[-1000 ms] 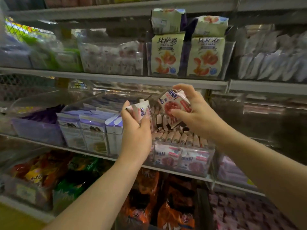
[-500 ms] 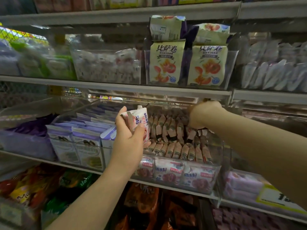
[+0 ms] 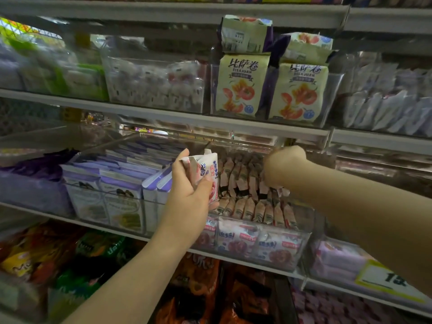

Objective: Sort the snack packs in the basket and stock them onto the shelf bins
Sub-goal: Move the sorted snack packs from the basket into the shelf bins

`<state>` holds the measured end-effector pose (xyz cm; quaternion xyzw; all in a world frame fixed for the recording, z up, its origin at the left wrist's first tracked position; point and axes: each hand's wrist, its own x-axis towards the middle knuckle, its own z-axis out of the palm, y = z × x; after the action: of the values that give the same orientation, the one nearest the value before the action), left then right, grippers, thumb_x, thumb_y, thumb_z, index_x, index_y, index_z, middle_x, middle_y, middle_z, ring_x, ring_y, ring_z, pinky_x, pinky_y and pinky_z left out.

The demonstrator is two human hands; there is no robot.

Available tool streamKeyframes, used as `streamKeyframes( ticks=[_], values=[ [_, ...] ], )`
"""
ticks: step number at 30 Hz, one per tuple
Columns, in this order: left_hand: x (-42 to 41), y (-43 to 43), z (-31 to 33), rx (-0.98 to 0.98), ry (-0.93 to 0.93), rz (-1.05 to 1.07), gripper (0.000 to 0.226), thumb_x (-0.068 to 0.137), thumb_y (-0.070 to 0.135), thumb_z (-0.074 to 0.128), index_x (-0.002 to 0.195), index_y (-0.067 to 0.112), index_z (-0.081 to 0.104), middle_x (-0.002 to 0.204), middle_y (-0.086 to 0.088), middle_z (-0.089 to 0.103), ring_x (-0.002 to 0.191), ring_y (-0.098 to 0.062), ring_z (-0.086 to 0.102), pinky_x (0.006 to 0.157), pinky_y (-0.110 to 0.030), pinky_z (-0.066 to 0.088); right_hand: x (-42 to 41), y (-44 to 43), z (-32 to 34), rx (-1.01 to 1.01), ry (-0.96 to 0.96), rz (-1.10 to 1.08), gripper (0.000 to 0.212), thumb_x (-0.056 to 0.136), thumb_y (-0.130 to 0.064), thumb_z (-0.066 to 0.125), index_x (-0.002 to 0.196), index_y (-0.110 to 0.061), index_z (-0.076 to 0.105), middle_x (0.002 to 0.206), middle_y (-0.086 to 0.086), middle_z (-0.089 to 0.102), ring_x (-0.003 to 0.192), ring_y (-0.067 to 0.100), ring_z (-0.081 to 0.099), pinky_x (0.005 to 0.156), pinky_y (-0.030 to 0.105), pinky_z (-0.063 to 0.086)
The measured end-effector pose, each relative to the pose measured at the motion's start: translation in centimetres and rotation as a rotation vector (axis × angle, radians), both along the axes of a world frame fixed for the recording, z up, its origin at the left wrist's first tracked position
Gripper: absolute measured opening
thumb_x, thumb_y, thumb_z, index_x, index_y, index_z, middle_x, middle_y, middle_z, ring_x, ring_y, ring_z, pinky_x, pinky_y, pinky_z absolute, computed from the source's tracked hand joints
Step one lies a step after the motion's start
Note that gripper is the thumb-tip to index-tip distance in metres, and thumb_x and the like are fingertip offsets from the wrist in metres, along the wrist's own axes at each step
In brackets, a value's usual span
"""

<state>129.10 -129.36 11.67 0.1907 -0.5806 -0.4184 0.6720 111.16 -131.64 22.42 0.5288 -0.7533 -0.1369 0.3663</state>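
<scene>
Left hand grips one snack pack: thumb across the printed face, fingers behind, pack upright with the crimped top poking out above. As far as I can see, nothing but the hand touches it.

Clear bin sits just right of that hand and under the right hand. Right hand is knuckles-up, fingers pointing down among the standing rows of packs. The fingertips are hidden behind the back of the hand, so I can't tell if it's pinching a pack or just pressing the rows apart.

The held pack and the bin's front row have the same pink-and-white print. My read: correct bin, and the step in hand is slotting packs in. Basket not in view.

Handling, judged from looks:
- Small film pouch: light, soft, crinkly, a bit slick.
- Contents likely crushable, so no hard squeeze on the belly.
- Best hold is a pinch across the flat faces near the top seam, bottom edge leading into a gap.
- Rows under the right hand look tight. The pack may need a gap opened first, or it rides up on its neighbours.

Left of the left hand: purple boxes standing side by side. Above the right hand, one shelf up: pizza-roll bags.
</scene>
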Motion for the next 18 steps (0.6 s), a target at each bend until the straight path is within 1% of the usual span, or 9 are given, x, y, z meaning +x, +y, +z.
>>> streamKeyframes(
  ticks=[4,6,7,9,11,13,15,16,18],
  values=[
    [0.9,-0.2,-0.2,-0.008,-0.021,0.017,0.057,0.099,0.019,0.047,0.141,0.048,0.022,0.139,0.006,0.043,0.107,-0.013,0.061,0.064,-0.019,0.056,-1.7,-1.5,-1.0,0.042,-0.116,0.055,0.032,0.091,-0.02,0.05,0.122,-0.015,0.056,0.115,0.009,0.058,0.097,0.029,0.054,0.073,0.037,0.044],
    [1.3,-0.3,-0.2,-0.013,-0.022,0.032,0.057,0.099,0.018,0.047,0.14,0.05,0.023,0.141,0.005,0.043,0.111,-0.015,0.06,0.07,-0.024,0.058,-3.0,-1.6,-1.2,0.09,-0.174,0.127,0.043,0.093,-0.03,0.051,0.133,-0.016,0.048,0.129,0.011,0.055,0.109,0.03,0.054,0.082,0.037,0.047],
    [1.4,-0.4,-0.3,-0.01,-0.02,0.035,0.057,0.099,0.018,0.047,0.139,0.051,0.024,0.142,0.005,0.042,0.113,-0.017,0.059,0.077,-0.03,0.059,-3.6,-1.6,-1.2,0.141,-0.212,0.152,0.053,0.092,-0.038,0.053,0.138,-0.016,0.043,0.135,0.011,0.052,0.116,0.03,0.052,0.091,0.037,0.047],
    [1.5,-0.6,-0.3,0.003,-0.011,0.038,0.057,0.099,0.016,0.047,0.137,0.052,0.025,0.143,0.003,0.043,0.115,-0.019,0.058,0.087,-0.04,0.056,-4.4,-1.3,-0.9,0.247,-0.298,0.148,0.08,0.084,-0.051,0.062,0.149,-0.019,0.026,0.149,0.009,0.038,0.132,0.031,0.041,0.106,0.039,0.039],
    [1.4,-0.8,-0.4,0.001,-0.003,0.035,0.056,0.099,0.016,0.047,0.135,0.053,0.027,0.142,0.003,0.045,0.113,-0.018,0.059,0.081,-0.035,0.058,-5.0,-1.1,-0.6,0.293,-0.284,0.132,0.099,0.077,-0.05,0.07,0.152,-0.025,0.012,0.156,0.006,0.027,0.138,0.03,0.033,0.11,0.041,0.036],
    [1.2,-1.1,-0.6,-0.003,-0.002,0.024,0.055,0.099,0.018,0.048,0.133,0.056,0.028,0.139,0.006,0.047,0.108,-0.015,0.062,0.074,-0.03,0.06,-5.5,-0.8,-0.4,0.262,-0.162,0.173,0.097,0.076,-0.05,0.071,0.151,-0.027,0.014,0.155,0.004,0.028,0.137,0.03,0.033,0.108,0.041,0.039],
    [1.2,-1.4,-1.0,0.0,-0.01,0.024,0.055,0.099,0.019,0.048,0.133,0.056,0.029,0.134,0.009,0.051,0.101,-0.011,0.066,0.072,-0.029,0.059,-5.8,-0.6,-0.5,0.219,-0.018,0.197,0.093,0.076,-0.055,0.069,0.15,-0.028,0.019,0.152,0.003,0.031,0.137,0.03,0.03,0.104,0.043,0.042],
    [1.1,-1.6,-1.2,0.0,-0.011,0.026,0.055,0.099,0.018,0.048,0.134,0.056,0.029,0.13,0.012,0.053,0.098,-0.008,0.067,0.072,-0.029,0.059,-5.9,-0.6,-0.5,0.215,0.019,0.206,0.093,0.075,-0.056,0.069,0.149,-0.029,0.021,0.15,0.002,0.033,0.135,0.03,0.032,0.101,0.044,0.044],
    [1.1,-1.9,-1.2,0.004,-0.01,0.028,0.056,0.099,0.018,0.049,0.134,0.055,0.029,0.127,0.017,0.052,0.095,-0.007,0.067,0.07,-0.029,0.059,-5.7,-0.8,-0.7,0.242,-0.018,0.225,0.087,0.076,-0.049,0.072,0.148,-0.029,0.026,0.146,0.004,0.038,0.127,0.028,0.044,0.096,0.041,0.048]
  ],
)
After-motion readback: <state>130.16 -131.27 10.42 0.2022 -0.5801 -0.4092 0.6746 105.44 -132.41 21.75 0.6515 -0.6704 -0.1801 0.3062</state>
